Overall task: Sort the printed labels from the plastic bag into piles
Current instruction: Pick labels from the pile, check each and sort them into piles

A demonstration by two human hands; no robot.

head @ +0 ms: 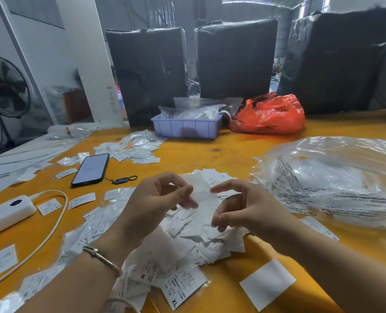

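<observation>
- Labels (164,256), white and printed with sizes S, M and XL, lie heaped on the orange bench (210,152) directly under both hands.
- Left hand (155,204) pinches one blurred label (204,199) with curled fingers, above the heap's centre.
- Right hand (244,208), fingers curled, meets the same label from 3 o'clock; its grip is too blurred to tell.
- Clear plastic bag (332,177) lies at 2 o'clock, just beside the right hand.
- Phone (91,169) lies at 10 o'clock; more labels are scattered beyond it.
- Lilac tray (187,128) and red bag (271,115) sit at 12 o'clock, far back.
</observation>
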